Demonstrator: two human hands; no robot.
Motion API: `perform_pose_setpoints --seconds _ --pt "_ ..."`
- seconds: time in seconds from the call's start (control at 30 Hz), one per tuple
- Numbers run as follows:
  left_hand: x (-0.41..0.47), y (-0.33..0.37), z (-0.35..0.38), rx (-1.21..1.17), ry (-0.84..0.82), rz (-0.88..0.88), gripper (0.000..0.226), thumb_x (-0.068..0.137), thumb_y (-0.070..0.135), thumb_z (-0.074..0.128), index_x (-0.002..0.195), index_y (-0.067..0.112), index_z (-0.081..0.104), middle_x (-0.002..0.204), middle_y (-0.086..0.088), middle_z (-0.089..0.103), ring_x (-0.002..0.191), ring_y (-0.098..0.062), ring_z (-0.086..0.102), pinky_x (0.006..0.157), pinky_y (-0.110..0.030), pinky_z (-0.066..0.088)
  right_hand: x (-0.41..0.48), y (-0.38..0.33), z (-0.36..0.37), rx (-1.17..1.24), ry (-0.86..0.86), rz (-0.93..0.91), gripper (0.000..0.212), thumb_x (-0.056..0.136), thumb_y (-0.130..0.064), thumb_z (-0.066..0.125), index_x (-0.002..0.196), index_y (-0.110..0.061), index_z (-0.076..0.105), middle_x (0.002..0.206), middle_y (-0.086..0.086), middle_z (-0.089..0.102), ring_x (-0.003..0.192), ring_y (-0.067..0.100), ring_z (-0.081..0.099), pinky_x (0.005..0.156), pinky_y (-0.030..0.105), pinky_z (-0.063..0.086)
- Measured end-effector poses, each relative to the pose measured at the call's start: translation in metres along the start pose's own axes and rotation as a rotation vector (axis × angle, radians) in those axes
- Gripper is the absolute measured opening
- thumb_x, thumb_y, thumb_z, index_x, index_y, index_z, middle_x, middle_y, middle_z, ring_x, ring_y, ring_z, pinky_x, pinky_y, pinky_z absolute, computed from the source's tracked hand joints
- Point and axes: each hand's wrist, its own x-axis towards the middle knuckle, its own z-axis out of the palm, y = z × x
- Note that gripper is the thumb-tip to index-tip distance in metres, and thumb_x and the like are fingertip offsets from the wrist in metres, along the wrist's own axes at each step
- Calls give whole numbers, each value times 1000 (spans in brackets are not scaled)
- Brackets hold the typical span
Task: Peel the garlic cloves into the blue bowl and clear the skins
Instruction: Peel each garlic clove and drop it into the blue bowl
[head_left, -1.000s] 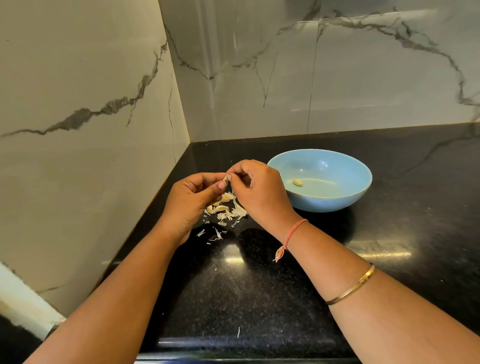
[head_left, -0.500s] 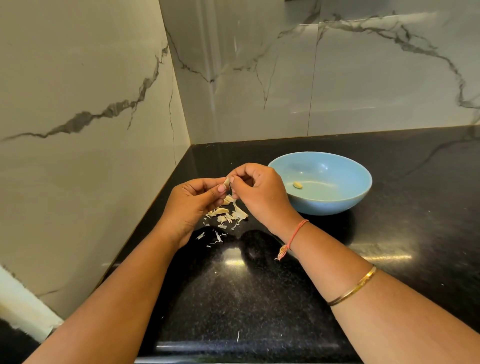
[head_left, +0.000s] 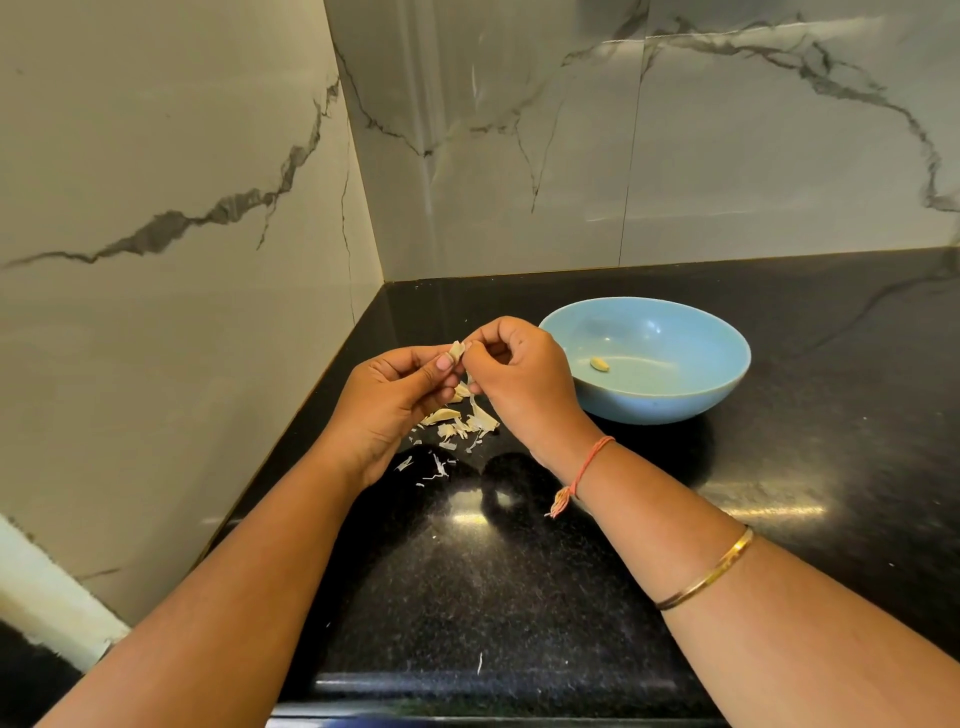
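Garlic clove (head_left: 457, 351) held in the air between the two hands, over the heap of skins (head_left: 462, 423), left of the blue bowl (head_left: 655, 406). It is small and half hidden by fingertips; its long axis looks roughly upright, pale tip up, though I can't be sure at this size. Left hand (head_left: 393, 400) pinches it from the left, thumb and curled fingers clamped on its lower part. Right hand (head_left: 524, 383) meets it from the right, thumb and forefinger nipped on what seems a flap of skin near the top; a strip hangs below the pinch. Judged step: stripping skin, clove not yet bare. The bowl lies to the right of the clove, just beside the right hand's knuckles, so the right hand is the nearer one for the drop; the left would have to cross over. Counts: one clove in the hands, one peeled clove (head_left: 600, 364) in the bowl, one bowl. Skins on the desk (head_left: 467, 582): one loose heap under the hands, a few scraps trailing toward the person, one lone sliver (head_left: 480, 663) near the front edge. Whether any whole clove hides in the heap, cannot tell.
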Motion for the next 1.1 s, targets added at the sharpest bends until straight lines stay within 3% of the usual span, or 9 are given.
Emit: perform_pose_setpoints --seconds 0.23,0.4,0.57,0.63,0.7,0.77,0.9,1.1 --pt "1 2 -2 -79 60 17 14 85 6 58 92 9 69 77 0 72 68 -4 65 67 -15 54 -1 -1 1 -8 -8 32 9 88 -12 54 82 -10 61 77 11 66 74 24 64 63 24 51" --pt "3 6 -4 -184 139 11 12 86 7 58 93 10 68 76 1 73 68 -4 65 66 -14 55 -2 -1 -1 -62 -14 51 14 87 -14 53 81 -6 62 76 13 65 73 26 64 67 33 53" --pt "1 6 -2 -186 122 -33 14 86 10 58 95 13 69 77 2 72 69 -5 65 68 -16 56 -5 1 0 -214 -60 -12 22 89 -16 53 75 -1 61 70 14 63 62 19 54 55 27 44" --pt "1 6 -2 -174 118 -37 15 85 9 59 96 12 68 76 2 71 68 -5 65 67 -16 56 -5 2 -1 -263 -68 -42 18 88 -17 58 75 -5 61 71 8 62 63 13 51 54 19 39" --pt "2 5 -2 -161 113 -37 15 85 7 59 95 11 68 74 2 72 68 -5 66 66 -16 56 -3 3 -2 -261 -93 -59 5 85 -10 60 81 -10 62 80 3 63 72 12 56 59 12 40" --pt "1 5 -2 -145 104 -38 14 82 6 61 93 11 67 75 2 72 69 -5 66 66 -16 56 -2 5 -1 -249 -94 -78 11 84 -2 58 87 -11 62 88 3 63 81 14 59 64 10 42" --pt "1 5 -2 -122 73 -29 23 67 12 66 90 11 68 77 2 72 71 -5 66 66 -15 55 -3 1 -1 -135 -9 -130 10 89 -6 55 94 -10 63 85 5 68 78 16 65 67 18 51" --pt "2 3 -3 -115 56 -30 23 67 12 66 91 11 69 80 0 72 73 -6 66 67 -15 55 -3 -3 -2 -181 -26 -264 10 87 -10 61 95 -9 67 85 4 67 76 12 62 66 16 50"
